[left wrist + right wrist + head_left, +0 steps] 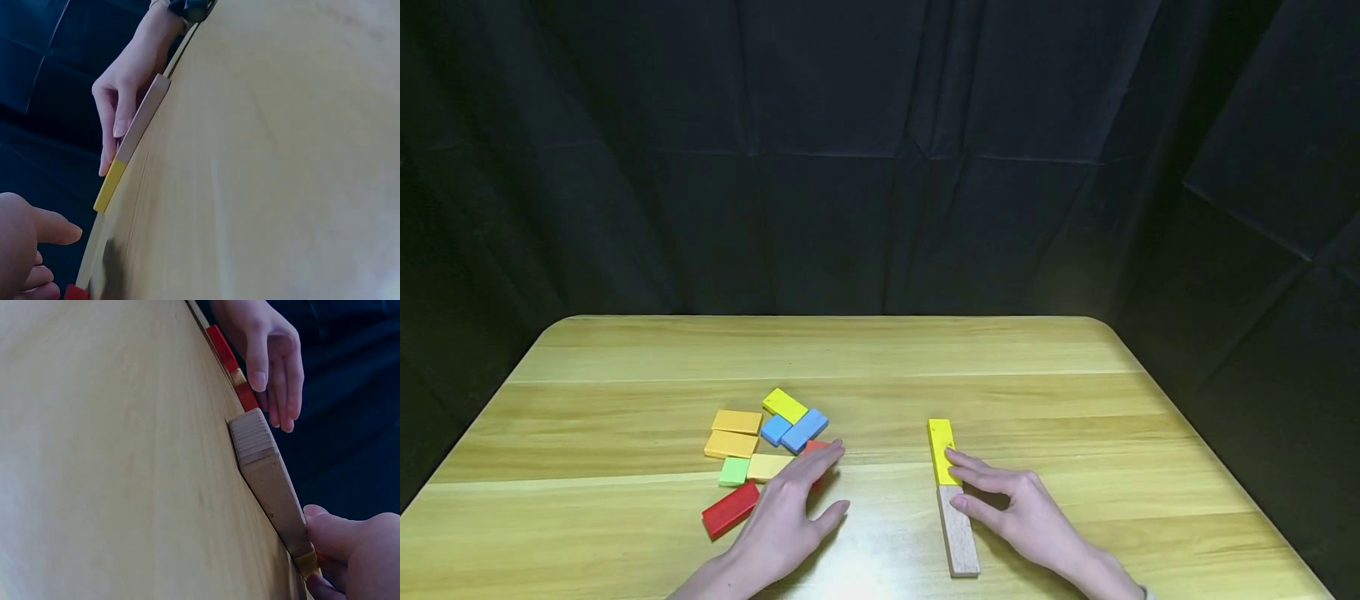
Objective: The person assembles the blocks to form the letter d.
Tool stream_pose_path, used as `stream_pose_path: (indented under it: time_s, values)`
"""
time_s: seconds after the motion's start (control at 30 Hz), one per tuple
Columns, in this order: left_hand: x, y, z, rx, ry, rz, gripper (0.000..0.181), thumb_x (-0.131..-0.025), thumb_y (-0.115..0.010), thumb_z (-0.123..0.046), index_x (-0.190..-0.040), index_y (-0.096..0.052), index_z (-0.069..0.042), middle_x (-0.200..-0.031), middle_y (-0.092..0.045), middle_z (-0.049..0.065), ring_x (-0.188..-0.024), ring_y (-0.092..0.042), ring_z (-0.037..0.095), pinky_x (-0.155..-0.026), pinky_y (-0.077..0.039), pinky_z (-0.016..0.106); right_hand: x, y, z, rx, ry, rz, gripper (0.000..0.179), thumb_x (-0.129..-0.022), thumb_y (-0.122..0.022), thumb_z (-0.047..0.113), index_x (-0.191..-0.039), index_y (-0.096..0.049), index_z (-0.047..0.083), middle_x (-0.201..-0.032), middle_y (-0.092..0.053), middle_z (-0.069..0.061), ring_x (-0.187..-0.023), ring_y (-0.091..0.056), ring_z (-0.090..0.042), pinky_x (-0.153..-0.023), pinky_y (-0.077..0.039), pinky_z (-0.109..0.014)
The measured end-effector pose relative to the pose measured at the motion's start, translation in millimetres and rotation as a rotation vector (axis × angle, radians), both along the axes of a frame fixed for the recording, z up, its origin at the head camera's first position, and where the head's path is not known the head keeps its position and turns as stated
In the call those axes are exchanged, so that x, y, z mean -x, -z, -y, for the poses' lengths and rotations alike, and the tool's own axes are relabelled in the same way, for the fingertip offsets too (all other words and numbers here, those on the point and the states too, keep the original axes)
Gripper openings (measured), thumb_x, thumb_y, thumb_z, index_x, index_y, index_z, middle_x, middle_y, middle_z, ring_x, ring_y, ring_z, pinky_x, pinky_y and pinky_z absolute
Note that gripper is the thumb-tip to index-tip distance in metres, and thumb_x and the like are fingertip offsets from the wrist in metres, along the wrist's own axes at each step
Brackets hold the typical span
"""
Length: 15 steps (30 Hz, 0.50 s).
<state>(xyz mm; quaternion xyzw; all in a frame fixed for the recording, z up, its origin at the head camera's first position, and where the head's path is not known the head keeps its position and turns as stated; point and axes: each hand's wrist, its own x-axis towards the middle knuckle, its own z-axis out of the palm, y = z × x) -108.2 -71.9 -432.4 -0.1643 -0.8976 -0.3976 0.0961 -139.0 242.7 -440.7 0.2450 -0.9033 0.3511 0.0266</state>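
Note:
My right hand (1026,508) lies beside two blocks set end to end, its fingertips at the yellow block (940,450) and its thumb tip at the plain wood block (958,533). In the right wrist view the thumb (328,531) touches the wood block (269,487) close to where it meets the yellow one. My left hand (786,517) hovers with fingers extended and thumb apart, nothing held. It partly covers an orange-red block (816,447) and a cream block (767,467). The dark red block (730,510) lies just left of that hand.
Further blocks lie flat in a loose group at the left: two orange blocks (732,443), a green one (733,472), two blue ones (805,430) and another yellow one (785,406). A dark curtain (850,208) hangs behind the wooden table (1037,392).

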Motion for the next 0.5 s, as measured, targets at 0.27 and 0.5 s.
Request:
stream_pose_path:
  time_s: [0.27,0.5]
  values:
    - [4.2,2.2,5.3,0.007,-0.032,-0.001,0.061,-0.082,-0.081,-0.011,-0.138,-0.057,-0.001,-0.147,-0.054,0.007,-0.135,-0.050,0.030,-0.110,-0.043,0.048,0.0,1.0,-0.2,0.004,0.003,0.003,0.043,-0.090,-0.072,0.042,-0.125,-0.071,0.017,-0.140,-0.058,0.013,-0.129,-0.055,-0.017,-0.104,-0.048,-0.039]
    - [9.1,3.4,9.9,0.033,-0.057,-0.008,0.063,-0.081,-0.082,-0.010,-0.138,-0.057,-0.003,-0.147,-0.055,0.007,-0.135,-0.051,0.028,-0.110,-0.043,0.046,0.2,2.0,-0.7,0.004,-0.001,0.005,0.043,-0.090,-0.071,0.042,-0.126,-0.071,0.017,-0.141,-0.057,0.013,-0.129,-0.055,-0.016,-0.104,-0.048,-0.040]
